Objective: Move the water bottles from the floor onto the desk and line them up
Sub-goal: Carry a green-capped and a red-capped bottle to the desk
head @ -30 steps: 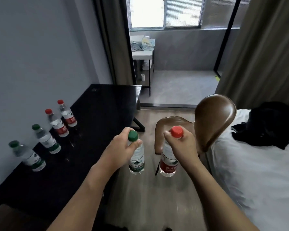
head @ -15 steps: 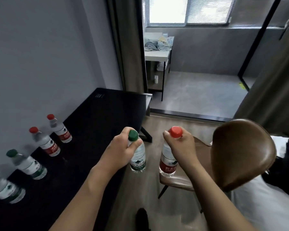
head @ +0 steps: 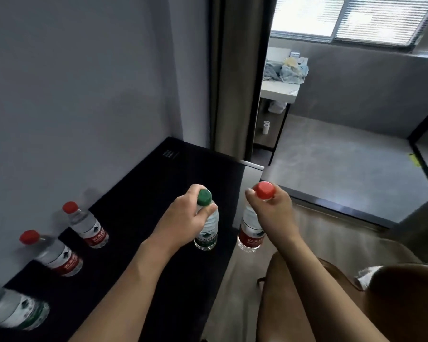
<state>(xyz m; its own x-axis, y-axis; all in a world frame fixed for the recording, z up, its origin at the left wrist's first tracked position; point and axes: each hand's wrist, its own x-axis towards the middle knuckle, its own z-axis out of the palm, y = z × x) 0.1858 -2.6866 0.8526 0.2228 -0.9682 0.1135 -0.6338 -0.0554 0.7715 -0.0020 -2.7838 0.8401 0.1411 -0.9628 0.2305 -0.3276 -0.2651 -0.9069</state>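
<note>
My left hand (head: pixel 183 215) grips the green-capped water bottle (head: pixel 206 227) by its neck, above the black table (head: pixel 143 198). My right hand (head: pixel 272 213) grips the red-capped water bottle (head: pixel 251 233) just past the table's edge. Three more bottles stand along the table's wall side: two red-labelled (head: pixel 89 227) (head: pixel 57 256), one green-labelled (head: pixel 17 312).
</note>
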